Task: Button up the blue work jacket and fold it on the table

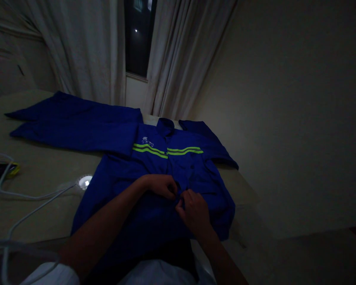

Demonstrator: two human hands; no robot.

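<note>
A blue work jacket (154,166) with yellow-green stripes lies spread on the table, front side up, its collar at the far end. My left hand (163,186) pinches the jacket's front edge near the middle, fingers curled. Right beside it, my right hand (194,209) grips the same front opening with thumb and fingers pressed together. The bit of cloth or button between my fingertips is too dark to make out. A dark button (165,152) shows higher up at the stripes. Both forearms reach over the jacket's lower part.
Blue trousers (77,122) lie at the back left, overlapping the jacket's sleeve side. On the pale table (47,174) are a white cable (26,196), a round shiny object (85,182) and a black-and-yellow item (6,172). Curtains (86,51) hang behind; a wall (284,118) stands right.
</note>
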